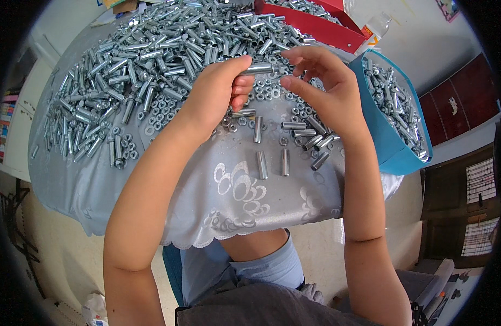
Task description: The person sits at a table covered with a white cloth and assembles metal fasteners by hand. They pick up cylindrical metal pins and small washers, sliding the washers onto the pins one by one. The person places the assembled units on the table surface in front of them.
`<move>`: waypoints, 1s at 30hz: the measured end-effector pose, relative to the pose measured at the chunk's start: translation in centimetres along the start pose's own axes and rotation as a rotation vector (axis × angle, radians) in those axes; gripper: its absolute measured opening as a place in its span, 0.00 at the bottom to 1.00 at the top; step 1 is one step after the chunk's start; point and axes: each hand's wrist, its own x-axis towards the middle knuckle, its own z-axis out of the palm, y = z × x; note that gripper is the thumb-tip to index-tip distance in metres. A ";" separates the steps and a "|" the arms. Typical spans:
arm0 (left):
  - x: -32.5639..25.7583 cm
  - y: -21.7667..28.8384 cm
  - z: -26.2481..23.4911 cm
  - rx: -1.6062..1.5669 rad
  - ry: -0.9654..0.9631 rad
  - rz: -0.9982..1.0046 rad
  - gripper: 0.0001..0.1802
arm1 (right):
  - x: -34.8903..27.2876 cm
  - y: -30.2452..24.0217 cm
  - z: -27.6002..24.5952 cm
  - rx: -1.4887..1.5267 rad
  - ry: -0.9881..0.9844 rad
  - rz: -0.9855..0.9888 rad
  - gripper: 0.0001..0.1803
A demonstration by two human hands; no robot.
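Observation:
My left hand (211, 93) is closed around a shiny metal sleeve (260, 69), which lies level and points to the right. Thumb and curled fingers grip its left end. Facing that sleeve's free end, my right hand (333, 89) has its fingers and thumb apart, and I see nothing between them. Below the hands, several loose sleeves (285, 162) stand or lie on the grey tablecloth (190, 185). Small hex nuts (275, 93) are scattered between and beneath my hands, some hidden by them.
A large heap of metal anchor bolts (147, 54) covers the table's far and left parts. At the right stands a blue box (394, 157) full of bolts. Farther back are a red box (310, 23) with metal parts and a clear bottle (376, 27).

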 end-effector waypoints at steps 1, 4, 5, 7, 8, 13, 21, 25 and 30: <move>0.0 -0.1 -0.1 -0.007 -0.003 0.009 0.20 | 0.0 0.2 0.0 -0.019 -0.010 -0.019 0.15; 0.2 -0.1 -0.2 -0.018 -0.026 -0.001 0.20 | 0.0 0.3 0.1 -0.028 -0.023 -0.009 0.13; 0.1 -0.1 -0.1 -0.012 -0.019 -0.002 0.20 | -0.1 0.3 0.2 -0.021 -0.025 0.006 0.13; 0.0 0.1 0.1 0.001 -0.006 -0.004 0.20 | -0.3 0.9 -0.6 -0.093 -0.122 0.114 0.13; -0.1 0.1 0.1 -0.003 -0.004 -0.010 0.20 | -0.3 0.9 -0.6 -0.073 -0.126 0.172 0.13; 0.0 0.0 -0.1 0.003 0.000 -0.010 0.20 | -0.1 -0.3 0.3 -0.031 0.011 0.145 0.12; 0.0 0.0 0.1 -0.012 0.003 -0.013 0.20 | -0.4 1.1 -0.7 -0.106 -0.151 0.138 0.13; 0.0 -0.1 0.0 -0.003 0.010 -0.005 0.20 | -0.2 -0.1 0.2 -0.070 -0.043 0.160 0.10; -0.1 0.1 0.3 0.007 0.001 -0.016 0.20 | -0.3 0.3 0.4 -0.029 -0.058 0.085 0.12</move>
